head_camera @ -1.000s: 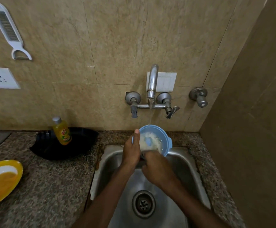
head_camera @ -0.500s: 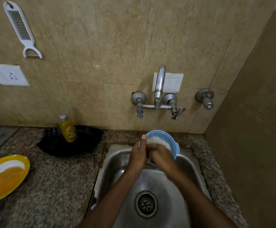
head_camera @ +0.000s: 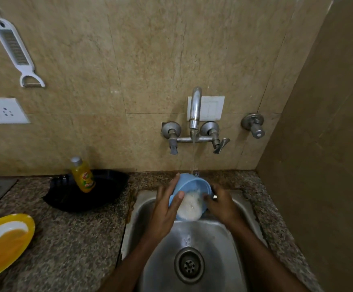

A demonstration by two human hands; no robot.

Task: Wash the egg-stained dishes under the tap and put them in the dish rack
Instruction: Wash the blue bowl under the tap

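The foamy blue bowl (head_camera: 193, 185) is gripped between the left hand (head_camera: 164, 209) and right hand (head_camera: 222, 205), under the stream from the tap (head_camera: 194, 108). It should be turned slowly so every soapy patch is rinsed.

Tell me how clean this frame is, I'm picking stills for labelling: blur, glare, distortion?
Head view: dim, warm light; wide-angle distortion bows the wall tiles; the blue bowl and right hand look motion-soft; mild glare on the sink near the drain.
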